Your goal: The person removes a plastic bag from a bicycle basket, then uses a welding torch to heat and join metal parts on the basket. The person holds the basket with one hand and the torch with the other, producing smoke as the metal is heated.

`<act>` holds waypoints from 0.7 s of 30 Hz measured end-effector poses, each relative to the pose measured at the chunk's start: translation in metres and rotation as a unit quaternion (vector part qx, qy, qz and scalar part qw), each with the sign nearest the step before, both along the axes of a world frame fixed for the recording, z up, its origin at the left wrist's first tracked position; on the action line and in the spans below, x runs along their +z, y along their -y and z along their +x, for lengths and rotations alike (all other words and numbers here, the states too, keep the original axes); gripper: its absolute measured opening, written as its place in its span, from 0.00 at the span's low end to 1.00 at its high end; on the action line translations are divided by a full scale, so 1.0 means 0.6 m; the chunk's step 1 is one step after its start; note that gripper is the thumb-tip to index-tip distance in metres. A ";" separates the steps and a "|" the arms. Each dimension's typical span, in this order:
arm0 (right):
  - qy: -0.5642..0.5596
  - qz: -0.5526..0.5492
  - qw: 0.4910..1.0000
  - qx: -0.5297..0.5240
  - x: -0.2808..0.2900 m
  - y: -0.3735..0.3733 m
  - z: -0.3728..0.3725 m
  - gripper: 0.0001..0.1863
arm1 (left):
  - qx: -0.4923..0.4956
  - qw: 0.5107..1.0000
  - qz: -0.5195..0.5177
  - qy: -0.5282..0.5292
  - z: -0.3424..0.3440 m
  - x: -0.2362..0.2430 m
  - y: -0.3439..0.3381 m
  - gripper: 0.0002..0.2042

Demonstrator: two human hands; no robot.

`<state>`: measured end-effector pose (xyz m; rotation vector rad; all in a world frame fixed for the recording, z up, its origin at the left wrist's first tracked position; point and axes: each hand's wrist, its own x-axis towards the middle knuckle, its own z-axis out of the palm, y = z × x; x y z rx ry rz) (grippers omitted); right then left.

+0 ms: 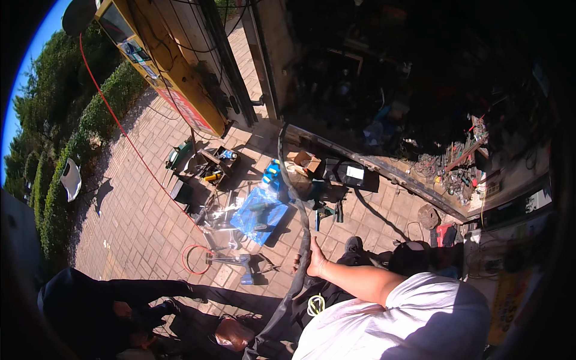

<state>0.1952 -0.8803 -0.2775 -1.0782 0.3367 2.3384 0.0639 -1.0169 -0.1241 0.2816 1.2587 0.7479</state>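
Observation:
A long, thick black hose (303,222) runs from the doorway sill down past me to the lower edge. My right hand (314,263) is closed around it, with the thumb up beside it and the fingertips showing on its far side. The hose hides part of the fingers. Its lower end looks flatter and wrinkled. Close by the hose, a loop of yellow-green cord (315,305) lies against dark cloth. My left hand is out of the picture.
On the paving lie a blue plastic sheet (270,223), a blue power tool (245,268), a red cable (129,138) and an open toolbox (210,165). A person in dark clothing (78,312) is at lower left. A raised sill (384,171) edges the cluttered doorway.

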 end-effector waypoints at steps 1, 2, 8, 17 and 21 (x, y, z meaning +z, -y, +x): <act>0.003 -0.033 0.996 0.088 -0.010 0.041 0.004 0.40 | 0.023 1.000 -0.004 -0.003 0.007 -0.017 0.007 0.31; 0.032 -0.042 0.986 0.158 -0.017 0.081 0.010 0.34 | 0.040 0.999 -0.008 -0.003 0.012 -0.030 0.017 0.31; -0.151 0.000 0.893 0.424 0.017 0.182 0.007 0.16 | 0.137 0.989 -0.044 -0.033 -0.019 -0.076 0.104 0.29; -0.386 0.179 0.790 0.440 0.236 0.233 -0.121 0.26 | 0.277 0.945 -0.138 -0.107 -0.131 -0.108 0.283 0.26; -0.383 0.230 0.800 0.401 0.348 0.171 -0.147 0.21 | 0.320 0.924 -0.168 -0.123 -0.158 -0.127 0.317 0.25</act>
